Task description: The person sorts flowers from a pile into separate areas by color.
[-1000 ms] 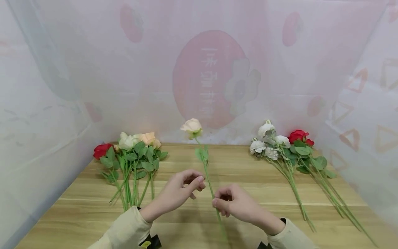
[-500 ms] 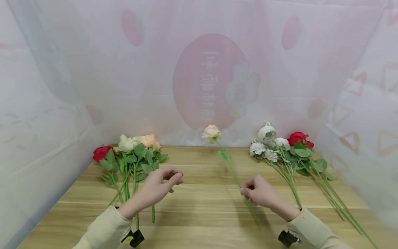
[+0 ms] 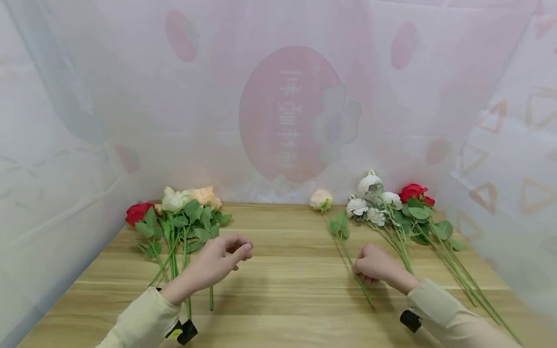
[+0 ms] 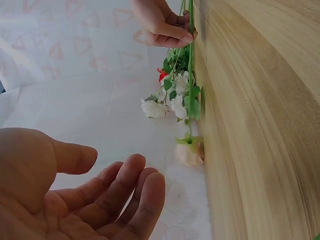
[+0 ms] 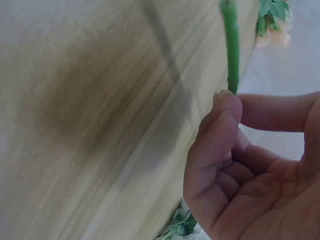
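A pale pink rose on a long green stem lies low over the wooden table, its head toward the back edge. My right hand pinches the stem between thumb and fingertips. In the right wrist view the stem's cut end sticks up past the fingertips. My left hand hovers in front of the left bunch with fingers loosely curved. Nothing lies between its thumb and fingers in the left wrist view.
On the left lie a red rose, a cream rose and a peach rose with leafy stems. To the right are several white flowers and red roses. A printed curtain stands behind the table.
My right hand has carried the pink rose rightward and lowered it toward the table beside the white flowers. My left hand has drawn away from the stem to the left.
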Tool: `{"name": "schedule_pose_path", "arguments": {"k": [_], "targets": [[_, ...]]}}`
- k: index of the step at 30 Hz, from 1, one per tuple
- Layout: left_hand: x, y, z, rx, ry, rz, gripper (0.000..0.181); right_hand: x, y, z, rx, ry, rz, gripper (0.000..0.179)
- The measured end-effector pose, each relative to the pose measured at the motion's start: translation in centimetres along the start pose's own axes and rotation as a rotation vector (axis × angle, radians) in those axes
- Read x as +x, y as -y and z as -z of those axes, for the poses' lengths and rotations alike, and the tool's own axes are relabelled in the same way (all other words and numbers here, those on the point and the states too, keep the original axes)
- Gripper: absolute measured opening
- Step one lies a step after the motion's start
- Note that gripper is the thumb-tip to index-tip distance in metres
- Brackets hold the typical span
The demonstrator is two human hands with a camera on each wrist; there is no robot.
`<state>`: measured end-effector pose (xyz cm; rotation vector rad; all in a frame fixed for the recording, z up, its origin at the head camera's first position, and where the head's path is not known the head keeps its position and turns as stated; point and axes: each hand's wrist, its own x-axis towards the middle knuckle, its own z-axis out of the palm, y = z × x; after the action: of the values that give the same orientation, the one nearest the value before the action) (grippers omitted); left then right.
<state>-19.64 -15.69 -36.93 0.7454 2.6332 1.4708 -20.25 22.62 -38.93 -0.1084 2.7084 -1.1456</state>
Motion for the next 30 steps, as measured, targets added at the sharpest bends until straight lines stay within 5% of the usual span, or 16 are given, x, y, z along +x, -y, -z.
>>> {"name": "schedule_pose_path", "arguments": {"k": [8,17,24,30], "targets": [[0.0,0.4,-0.1,0.009,0.037,-0.021,0.022,0.4,0.5,-0.3,-0.103,0.08,0.033,0.036],[0.1,0.5,-0.1,0.047,0.068,-0.035,0.018,0.6,0.6,-0.7,-0.324,0.064,0.157,0.052],[0.2,0.4,0.3,0.093,0.066,-0.049,0.021,0.1,2.1,0.5,-0.264,0.118,0.219,0.043],[0.1,0.6,1.0,0.261,0.029,-0.082,0.018,-0.5,4.0,0.9,-0.169,0.109,0.288,0.043]]}}
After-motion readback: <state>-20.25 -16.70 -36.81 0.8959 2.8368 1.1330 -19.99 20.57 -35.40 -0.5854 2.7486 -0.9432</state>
